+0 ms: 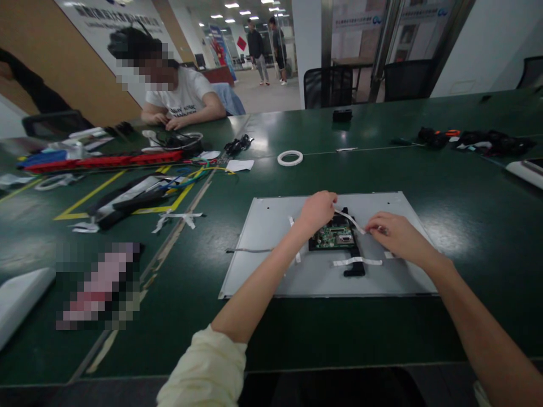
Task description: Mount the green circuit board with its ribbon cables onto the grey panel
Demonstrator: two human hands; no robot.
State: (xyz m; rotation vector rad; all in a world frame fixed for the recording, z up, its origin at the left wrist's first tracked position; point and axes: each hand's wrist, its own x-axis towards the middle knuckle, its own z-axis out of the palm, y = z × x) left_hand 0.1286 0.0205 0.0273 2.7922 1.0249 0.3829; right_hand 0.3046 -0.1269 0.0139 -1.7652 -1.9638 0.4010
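Note:
A grey flat panel (254,271) lies on the green table. On it sits a bare green circuit board (333,237) with a black bracket (357,263) beside it. A strip of white tape (351,219) spans between my two hands above the board's upper right. My right hand (394,234) pinches the tape's right end. At its left end are the curled fingers of my left hand (317,212), over the board's upper edge; their tips are partly hidden. Another tape strip (358,261) crosses the bracket's lower part, and a thin grey cable (250,250) runs off the panel's left side.
A roll of white tape (290,158) lies beyond the panel. Leftward are a pouch-like black item (127,198), tape scraps (180,219), a long red item (106,163) and a phone-shaped object (102,282). Dark gear (475,139) lies far right. A person (182,93) sits across the table.

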